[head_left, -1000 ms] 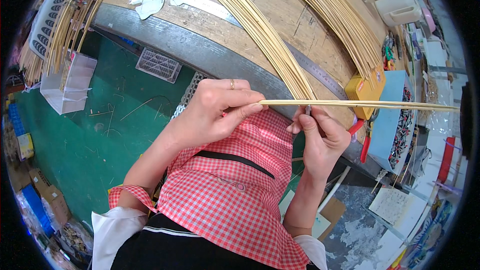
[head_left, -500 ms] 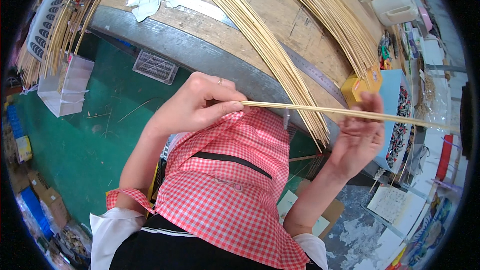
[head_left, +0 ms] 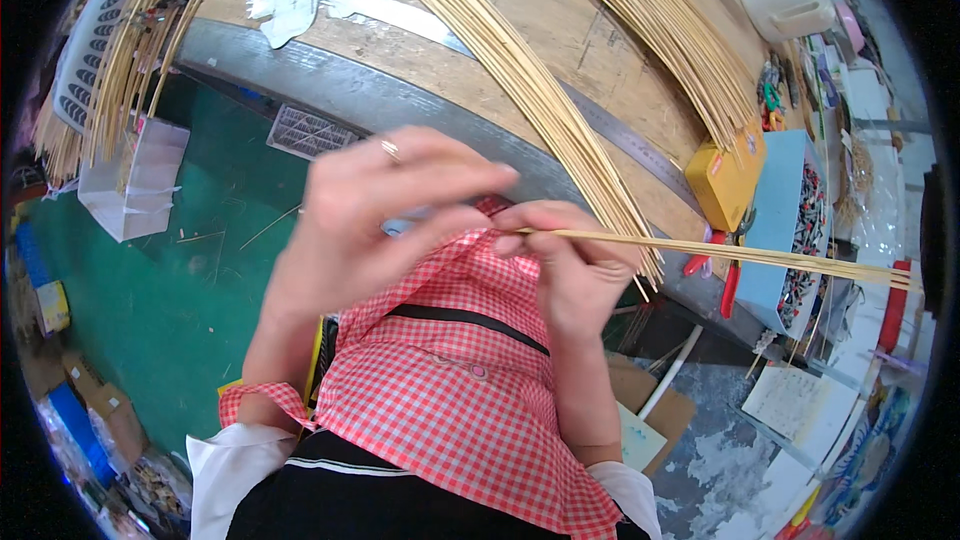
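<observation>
Several thin pale wooden sticks, held together as a small bunch, stretch from in front of my apron toward the right. My right hand pinches them near their left end between thumb and fingers. Beside that end, my left hand is lifted off the sticks, smeared by motion, with its thumb and fingers apart and nothing visible between them. The red checked apron lies below both hands. A long bundle of similar sticks rests on the wooden table, its near ends jutting past the edge behind my right hand.
On the table are another stick bundle, a metal ruler, a yellow box and white plastic wrappers. Red-handled pliers lie beside a blue bin of small dark pieces. A white bin stands at left.
My right hand has slid left along the sticks to their left end and grips them there. My left hand has let go and opened. The pliers by the blue bin are now uncovered.
</observation>
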{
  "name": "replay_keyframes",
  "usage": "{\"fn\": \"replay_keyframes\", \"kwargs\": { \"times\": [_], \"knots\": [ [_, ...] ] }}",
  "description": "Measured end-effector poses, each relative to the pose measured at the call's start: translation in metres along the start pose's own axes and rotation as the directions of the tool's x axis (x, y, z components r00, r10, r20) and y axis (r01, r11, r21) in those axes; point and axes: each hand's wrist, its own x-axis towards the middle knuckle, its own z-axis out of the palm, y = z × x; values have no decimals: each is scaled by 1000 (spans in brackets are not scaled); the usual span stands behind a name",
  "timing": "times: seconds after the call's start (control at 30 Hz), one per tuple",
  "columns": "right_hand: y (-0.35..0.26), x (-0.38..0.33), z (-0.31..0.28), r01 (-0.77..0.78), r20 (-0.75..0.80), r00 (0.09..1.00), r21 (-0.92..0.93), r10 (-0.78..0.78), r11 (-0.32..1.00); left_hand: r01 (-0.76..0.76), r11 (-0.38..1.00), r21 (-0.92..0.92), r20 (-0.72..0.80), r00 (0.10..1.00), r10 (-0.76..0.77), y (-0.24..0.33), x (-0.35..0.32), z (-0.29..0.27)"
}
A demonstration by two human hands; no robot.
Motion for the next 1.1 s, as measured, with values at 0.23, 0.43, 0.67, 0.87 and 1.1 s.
{"fn": "replay_keyframes", "kwargs": {
  "times": [0.23,0.43,0.67,0.87,1.1],
  "knots": [
    [32,-23,24,40,19,999,-190,-37,981,-186,982,45,-51,981,188,8,-10,26],
    [27,-23,23,4,70,998,-192,10,981,-200,979,39,-61,977,202,6,-9,27],
    [-38,-8,-5,-34,-149,989,-316,-14,948,-181,981,73,-31,983,183,0,-7,19],
    [-55,-5,-21,108,-172,976,-163,-136,981,-185,983,9,40,982,185,0,-9,24],
    [-50,-5,-26,29,-161,986,-95,-44,995,-88,995,-54,142,985,95,-9,-9,24]
  ]
}}
